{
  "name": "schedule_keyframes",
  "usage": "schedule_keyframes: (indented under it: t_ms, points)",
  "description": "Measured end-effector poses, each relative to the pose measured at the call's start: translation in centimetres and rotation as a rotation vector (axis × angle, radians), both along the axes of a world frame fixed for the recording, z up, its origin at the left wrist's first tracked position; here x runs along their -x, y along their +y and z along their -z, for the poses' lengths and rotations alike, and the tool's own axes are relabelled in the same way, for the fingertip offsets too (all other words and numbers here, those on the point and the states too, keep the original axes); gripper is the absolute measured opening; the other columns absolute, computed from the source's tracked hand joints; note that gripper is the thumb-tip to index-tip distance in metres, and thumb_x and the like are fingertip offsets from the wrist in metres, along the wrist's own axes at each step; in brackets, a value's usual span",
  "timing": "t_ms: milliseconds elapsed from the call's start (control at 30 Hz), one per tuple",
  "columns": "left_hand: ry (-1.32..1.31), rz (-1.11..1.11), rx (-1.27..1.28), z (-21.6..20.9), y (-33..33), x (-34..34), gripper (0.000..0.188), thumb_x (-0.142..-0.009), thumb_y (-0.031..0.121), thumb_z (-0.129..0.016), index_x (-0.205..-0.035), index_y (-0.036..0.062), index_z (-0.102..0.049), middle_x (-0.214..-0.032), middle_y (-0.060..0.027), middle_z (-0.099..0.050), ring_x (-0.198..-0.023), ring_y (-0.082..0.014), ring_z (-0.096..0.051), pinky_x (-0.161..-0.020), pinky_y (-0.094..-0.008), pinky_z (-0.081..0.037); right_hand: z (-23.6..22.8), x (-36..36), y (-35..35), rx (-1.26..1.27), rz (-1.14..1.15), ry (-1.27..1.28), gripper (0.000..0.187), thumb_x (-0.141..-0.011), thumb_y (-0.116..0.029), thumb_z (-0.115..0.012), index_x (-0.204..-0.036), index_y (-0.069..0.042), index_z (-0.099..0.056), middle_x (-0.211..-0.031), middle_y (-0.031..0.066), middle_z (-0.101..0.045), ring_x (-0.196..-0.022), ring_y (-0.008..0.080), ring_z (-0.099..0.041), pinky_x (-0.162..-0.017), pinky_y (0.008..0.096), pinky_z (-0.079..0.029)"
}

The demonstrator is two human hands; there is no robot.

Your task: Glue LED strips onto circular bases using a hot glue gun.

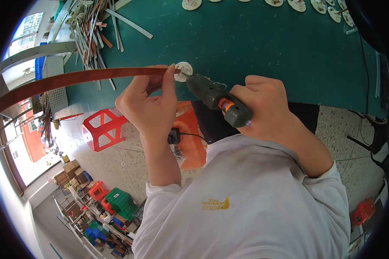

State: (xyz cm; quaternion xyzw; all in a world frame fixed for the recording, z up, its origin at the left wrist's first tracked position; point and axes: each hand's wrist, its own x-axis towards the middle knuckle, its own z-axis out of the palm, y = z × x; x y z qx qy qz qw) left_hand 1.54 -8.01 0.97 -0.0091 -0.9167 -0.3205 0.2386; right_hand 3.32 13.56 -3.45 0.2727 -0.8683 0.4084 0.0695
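My left hand (149, 103) pinches one end of a long brown strip (82, 76) between thumb and fingers. The strip runs off past the left side. At the pinched end sits a small white round piece (185, 68), just above the green table; whether it is fixed to the strip I cannot tell. My right hand (266, 103) is wrapped around a dark glue gun (206, 91) with an orange part near its rear. The gun's nozzle points left and touches or nearly touches the white piece. Its grip is mostly hidden by my fingers.
A heap of thin strips (93, 36) lies at the table's far left. Several small white oval pieces (296, 4) line the far edge. A black cable (364, 64) runs down the right side. Below the table stand a red stool (103, 129) and an orange bag (190, 146).
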Motion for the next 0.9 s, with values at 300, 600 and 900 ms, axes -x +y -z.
schedule_keyframes:
  t_ms: [300,600,900]
  points:
    - [0.008,0.005,-0.022,0.01,-0.07,0.09,0.008,-0.078,0.003,-0.081,-0.079,-0.001,-0.074,-0.067,-0.0075,-0.073,-0.057,-0.0115,-0.07,-0.054,-0.02,-0.05,-0.12,-0.01,-0.22,0.019,0.006,-0.017,0.017,-0.059,-0.017,-0.074,-0.069,-0.011,-0.061,-0.055,0.0026,-0.051,-0.053,0.0222,-0.048,-0.045,0.0361,-0.035]
    - [-0.021,0.002,-0.008,-0.24,0.0,0.0,0.009,-0.078,0.003,-0.081,-0.081,-0.0015,-0.074,-0.067,-0.0082,-0.074,-0.059,-0.0124,-0.071,-0.056,-0.0206,-0.051,0.0,0.02,-0.46,-0.024,-0.012,-0.002,0.019,-0.059,-0.018,-0.075,-0.068,-0.012,-0.06,-0.053,0.0022,-0.049,-0.054,0.0216,-0.049,-0.045,0.0367,-0.035]
    - [-0.038,0.004,-0.026,-0.48,0.05,-0.07,0.009,-0.078,0.001,-0.081,-0.083,-0.0025,-0.074,-0.068,-0.0088,-0.074,-0.061,-0.0132,-0.072,-0.059,-0.0219,-0.055,0.2,0.1,-0.25,0.021,-0.016,0.018,0.018,-0.059,-0.017,-0.074,-0.069,-0.011,-0.06,-0.054,0.0023,-0.049,-0.053,0.0223,-0.048,-0.045,0.0367,-0.035]
